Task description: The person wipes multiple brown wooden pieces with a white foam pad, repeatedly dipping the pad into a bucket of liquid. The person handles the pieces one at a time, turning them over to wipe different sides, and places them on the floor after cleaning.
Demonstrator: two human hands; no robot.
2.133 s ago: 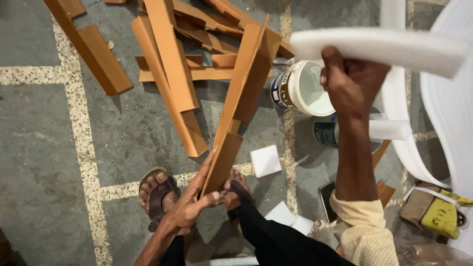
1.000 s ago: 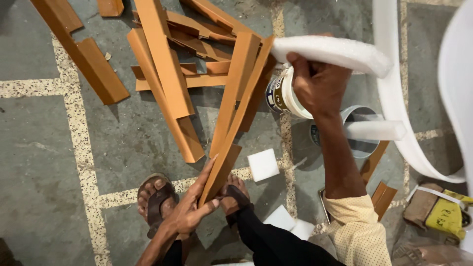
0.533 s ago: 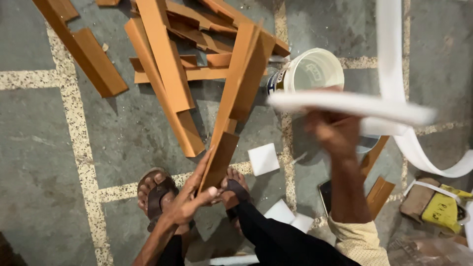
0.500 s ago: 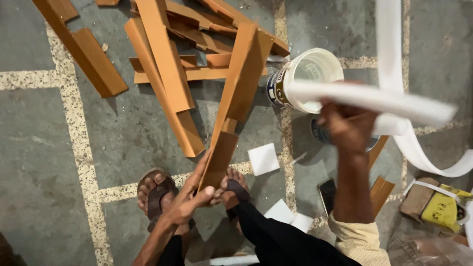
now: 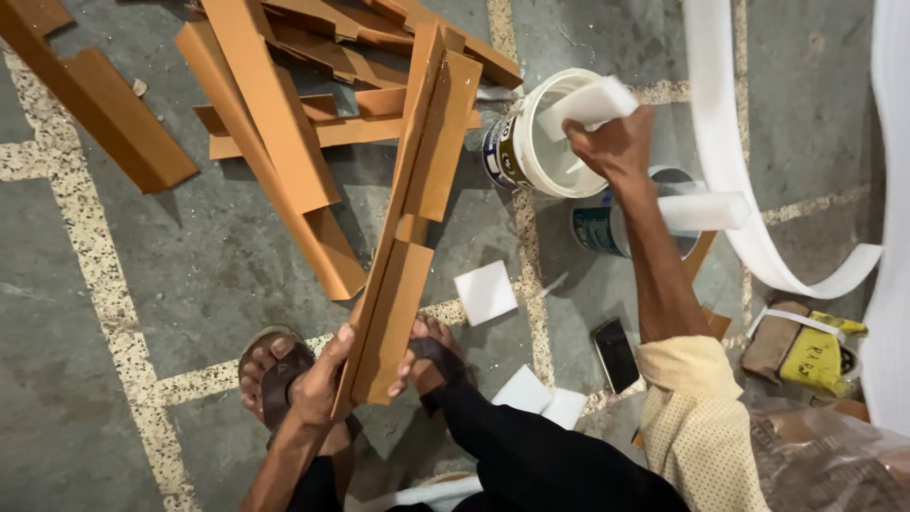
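Wood strip running up-right from left hand, which is gripping its near end; right hand clutching white block over bucket.

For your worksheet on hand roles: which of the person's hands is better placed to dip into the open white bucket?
Probably the right hand: it holds a white foam block at the open white bucket. The left hand is gripping the angled orange wooden piece near the feet.
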